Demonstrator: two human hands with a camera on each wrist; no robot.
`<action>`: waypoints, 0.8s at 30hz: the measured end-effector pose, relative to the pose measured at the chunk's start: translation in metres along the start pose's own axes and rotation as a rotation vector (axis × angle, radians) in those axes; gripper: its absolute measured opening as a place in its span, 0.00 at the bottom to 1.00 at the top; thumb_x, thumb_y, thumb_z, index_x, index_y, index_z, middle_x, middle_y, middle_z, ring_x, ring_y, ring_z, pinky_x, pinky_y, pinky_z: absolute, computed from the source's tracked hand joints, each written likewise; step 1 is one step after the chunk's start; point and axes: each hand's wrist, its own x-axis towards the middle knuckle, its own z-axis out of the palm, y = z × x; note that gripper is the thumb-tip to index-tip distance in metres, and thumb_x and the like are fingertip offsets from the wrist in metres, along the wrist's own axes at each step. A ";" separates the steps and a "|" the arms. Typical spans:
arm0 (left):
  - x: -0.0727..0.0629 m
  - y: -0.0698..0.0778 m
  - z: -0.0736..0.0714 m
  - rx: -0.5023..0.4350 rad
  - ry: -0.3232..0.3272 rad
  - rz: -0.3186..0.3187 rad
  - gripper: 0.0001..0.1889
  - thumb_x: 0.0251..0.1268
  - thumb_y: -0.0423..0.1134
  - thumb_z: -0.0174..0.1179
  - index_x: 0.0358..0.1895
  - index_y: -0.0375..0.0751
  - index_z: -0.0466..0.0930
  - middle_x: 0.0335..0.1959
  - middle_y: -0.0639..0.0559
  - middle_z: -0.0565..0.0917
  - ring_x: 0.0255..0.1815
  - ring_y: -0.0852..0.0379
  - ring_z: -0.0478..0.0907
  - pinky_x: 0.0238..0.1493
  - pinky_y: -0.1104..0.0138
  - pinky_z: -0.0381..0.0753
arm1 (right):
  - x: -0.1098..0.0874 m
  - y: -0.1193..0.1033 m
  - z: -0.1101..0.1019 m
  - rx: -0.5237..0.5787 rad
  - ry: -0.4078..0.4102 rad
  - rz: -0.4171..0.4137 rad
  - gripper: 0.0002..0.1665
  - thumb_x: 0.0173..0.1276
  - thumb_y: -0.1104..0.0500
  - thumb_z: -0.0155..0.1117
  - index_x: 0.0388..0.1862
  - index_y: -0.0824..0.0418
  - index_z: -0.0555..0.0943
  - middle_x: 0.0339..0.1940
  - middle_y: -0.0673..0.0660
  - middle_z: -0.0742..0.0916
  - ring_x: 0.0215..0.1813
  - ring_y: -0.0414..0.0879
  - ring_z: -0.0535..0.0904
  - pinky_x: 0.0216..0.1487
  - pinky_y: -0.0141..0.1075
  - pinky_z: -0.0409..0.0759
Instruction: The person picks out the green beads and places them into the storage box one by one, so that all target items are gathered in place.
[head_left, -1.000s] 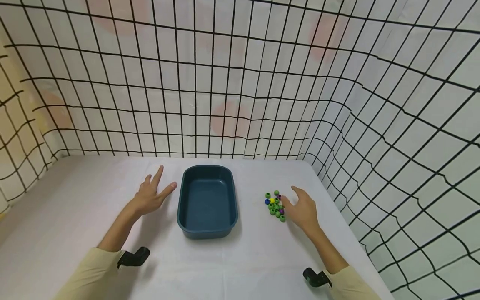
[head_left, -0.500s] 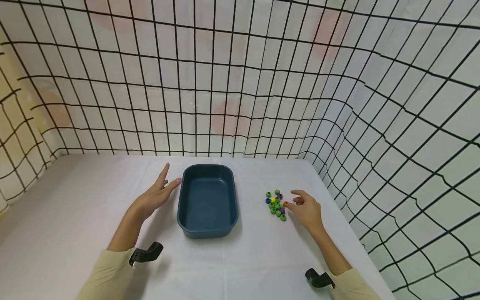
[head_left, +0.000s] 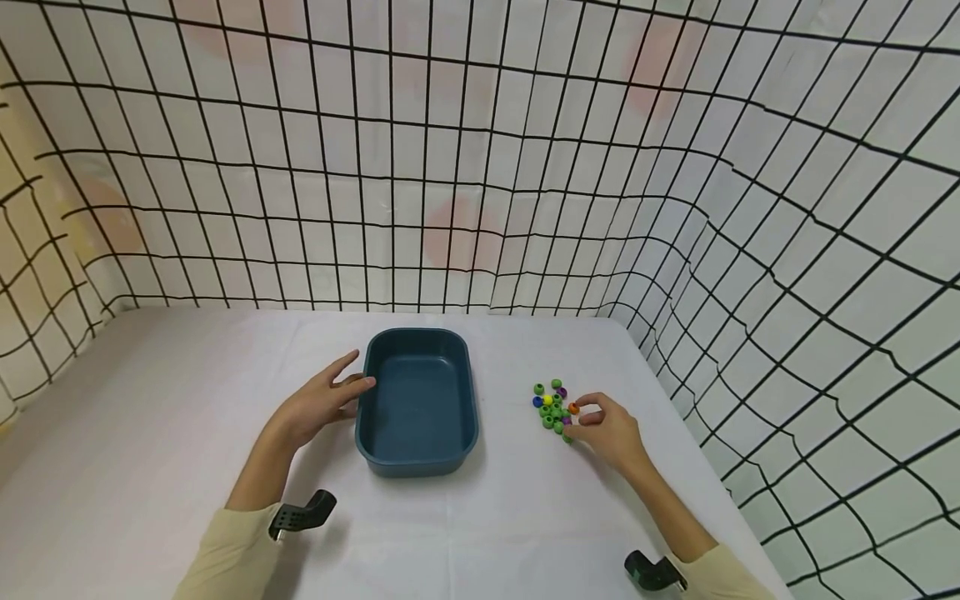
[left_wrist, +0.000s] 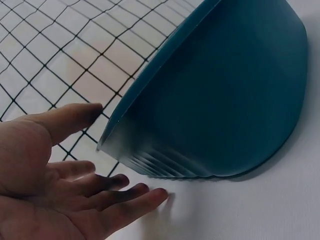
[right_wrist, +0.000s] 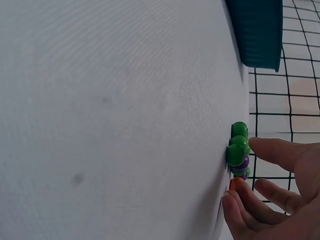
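Note:
A dark teal tub (head_left: 416, 457) stands empty in the middle of the white table. My left hand (head_left: 352, 387) lies open beside its left wall, thumb up near the rim and straight fingers (left_wrist: 135, 195) reaching toward the tub's base (left_wrist: 225, 100); whether they touch it I cannot tell. Right of the tub lies a small cluster of beads (head_left: 550, 406), mostly green with a few purple, one yellow and one blue. My right hand (head_left: 581, 410) is curled at the cluster's right edge, thumb and fingertip closed round an orange bead (head_left: 573, 408) that sits on the table (right_wrist: 236, 183), next to green beads (right_wrist: 238, 145).
Grid-patterned cloth walls (head_left: 480, 167) close in the table at the back and both sides. The right wall runs close behind the beads. Black wrist mounts (head_left: 303, 512) sit on both forearms. Bare white tabletop (head_left: 150, 400) stretches to the left and toward the front.
My left hand slid right, up to the tub's left wall, thumb now at the rim. My right hand's fingers went from spread to curled and closed on the orange bead.

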 end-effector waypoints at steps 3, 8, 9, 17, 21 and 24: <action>-0.001 0.000 0.001 -0.023 -0.010 0.008 0.44 0.77 0.48 0.57 0.84 0.45 0.38 0.81 0.29 0.49 0.79 0.32 0.58 0.69 0.45 0.74 | -0.002 0.000 0.000 -0.008 -0.022 -0.011 0.29 0.58 0.54 0.79 0.57 0.59 0.80 0.41 0.56 0.89 0.45 0.49 0.85 0.41 0.37 0.79; -0.002 0.000 0.002 -0.071 -0.016 0.012 0.39 0.79 0.40 0.52 0.84 0.46 0.38 0.82 0.29 0.47 0.80 0.32 0.54 0.68 0.44 0.74 | -0.004 0.001 0.001 -0.014 -0.042 -0.033 0.26 0.58 0.57 0.78 0.54 0.59 0.80 0.41 0.57 0.89 0.44 0.48 0.85 0.43 0.39 0.81; -0.002 0.000 0.002 -0.080 -0.016 0.016 0.39 0.80 0.38 0.51 0.84 0.47 0.39 0.82 0.30 0.47 0.80 0.32 0.53 0.68 0.44 0.73 | -0.004 0.001 0.001 -0.016 -0.042 -0.035 0.26 0.58 0.57 0.78 0.54 0.59 0.80 0.41 0.56 0.89 0.44 0.48 0.85 0.43 0.39 0.81; -0.004 0.002 0.003 -0.094 -0.024 0.047 0.37 0.79 0.34 0.50 0.84 0.47 0.42 0.82 0.28 0.46 0.79 0.31 0.55 0.66 0.45 0.76 | -0.007 0.000 0.004 -0.030 -0.011 -0.068 0.21 0.56 0.59 0.79 0.47 0.59 0.82 0.36 0.55 0.90 0.40 0.47 0.86 0.42 0.37 0.81; -0.004 0.003 0.003 -0.094 -0.022 0.049 0.38 0.78 0.32 0.51 0.84 0.45 0.43 0.81 0.27 0.47 0.78 0.32 0.58 0.63 0.47 0.80 | -0.009 0.000 0.005 -0.023 -0.008 -0.079 0.20 0.55 0.60 0.79 0.45 0.59 0.82 0.35 0.55 0.91 0.39 0.46 0.86 0.41 0.37 0.81; -0.005 0.004 0.003 -0.099 -0.019 0.048 0.38 0.77 0.31 0.53 0.83 0.43 0.44 0.81 0.28 0.48 0.78 0.32 0.60 0.61 0.47 0.81 | -0.009 0.001 0.005 -0.029 -0.011 -0.084 0.20 0.55 0.61 0.79 0.45 0.59 0.81 0.34 0.54 0.90 0.39 0.45 0.85 0.40 0.37 0.80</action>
